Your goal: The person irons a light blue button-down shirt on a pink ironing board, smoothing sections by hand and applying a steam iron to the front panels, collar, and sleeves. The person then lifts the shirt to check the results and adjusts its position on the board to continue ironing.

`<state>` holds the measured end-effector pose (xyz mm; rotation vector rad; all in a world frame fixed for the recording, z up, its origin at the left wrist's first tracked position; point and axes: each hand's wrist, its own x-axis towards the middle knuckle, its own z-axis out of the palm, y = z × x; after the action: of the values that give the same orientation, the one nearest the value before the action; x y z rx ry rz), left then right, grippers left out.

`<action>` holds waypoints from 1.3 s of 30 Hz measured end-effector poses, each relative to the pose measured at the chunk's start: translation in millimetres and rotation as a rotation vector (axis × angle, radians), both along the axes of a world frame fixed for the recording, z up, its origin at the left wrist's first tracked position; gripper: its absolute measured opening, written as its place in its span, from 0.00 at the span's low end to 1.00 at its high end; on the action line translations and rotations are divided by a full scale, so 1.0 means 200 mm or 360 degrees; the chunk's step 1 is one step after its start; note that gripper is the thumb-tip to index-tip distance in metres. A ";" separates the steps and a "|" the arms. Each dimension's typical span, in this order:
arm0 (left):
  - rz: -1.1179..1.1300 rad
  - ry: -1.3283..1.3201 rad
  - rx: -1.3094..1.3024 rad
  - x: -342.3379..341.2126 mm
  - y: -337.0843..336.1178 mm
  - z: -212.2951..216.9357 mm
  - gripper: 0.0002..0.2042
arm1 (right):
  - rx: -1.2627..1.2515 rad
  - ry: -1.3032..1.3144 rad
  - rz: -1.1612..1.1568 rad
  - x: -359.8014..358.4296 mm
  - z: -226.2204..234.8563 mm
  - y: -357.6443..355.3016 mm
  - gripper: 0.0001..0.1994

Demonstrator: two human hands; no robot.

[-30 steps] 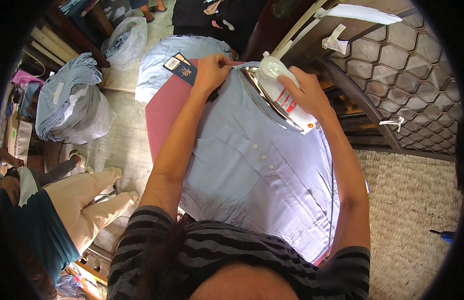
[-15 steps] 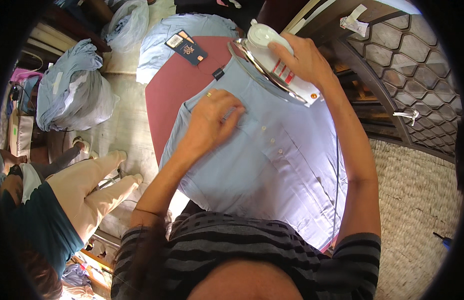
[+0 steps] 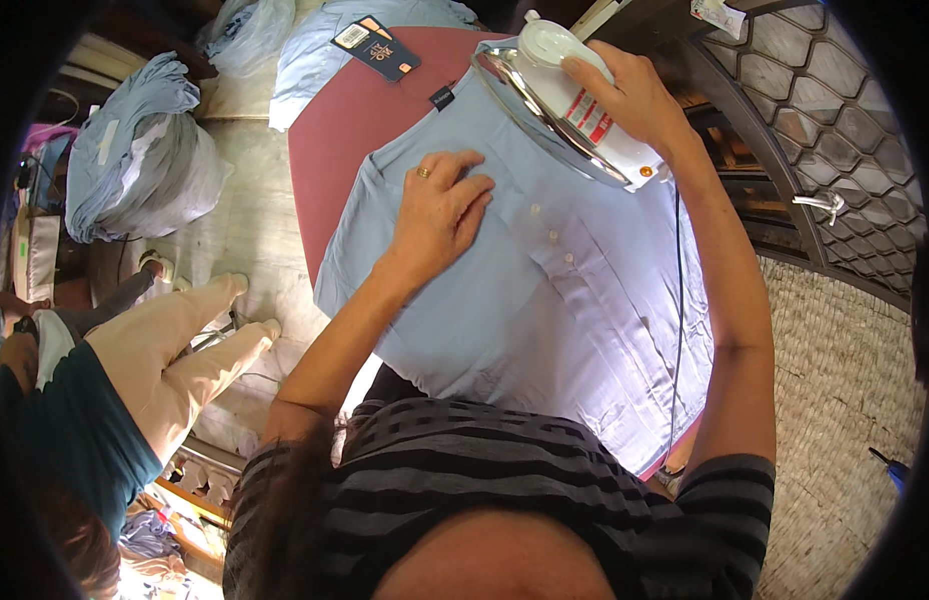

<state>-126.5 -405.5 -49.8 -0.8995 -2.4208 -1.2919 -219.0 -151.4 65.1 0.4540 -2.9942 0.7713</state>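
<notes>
A light blue buttoned garment (image 3: 464, 330) lies spread over a maroon ironing board (image 3: 329, 160). At its far right, my right hand (image 3: 639, 95) is wrapped round the handle of a white iron (image 3: 574, 110) with a shiny metal rim. The iron is on or just above the cloth; I cannot tell which. My left hand (image 3: 439, 215), with a ring on one finger, rests on the garment left of the buttons, its fingers slightly bent and apart. A dark hang tag (image 3: 379, 48) lies on the board beyond the neckline, near a small black label (image 3: 441, 97).
The iron's dark cord (image 3: 676, 320) runs down the garment's right side. A metal lattice gate (image 3: 814, 120) stands on the right, above a rough woven-looking floor (image 3: 834, 370). To the left are a bagged bundle of blue clothes (image 3: 134, 150) and a seated person in pale trousers (image 3: 174, 360).
The iron and my right hand have shifted slightly right and up in the picture. My left hand has moved a little up and right. The whole view has tilted somewhat.
</notes>
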 end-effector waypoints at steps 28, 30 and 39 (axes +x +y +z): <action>0.0007 0.0499 -0.0516 0.06 0.14 0.05 0.14 | -0.0306 -0.0625 -0.0148 0.03 0.11 0.15 0.22; -0.0026 0.0412 -0.0498 0.07 0.15 0.03 0.14 | -0.0320 -0.0598 -0.0121 0.08 0.15 0.09 0.22; 0.0428 0.0241 -0.0259 0.20 -0.02 0.00 0.13 | 0.0027 0.0090 0.0130 0.34 -0.01 -0.02 0.24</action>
<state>-87.1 -410.3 -50.6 -0.6544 -2.4502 -0.9107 -151.3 -156.4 63.2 0.5919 -2.9487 0.7257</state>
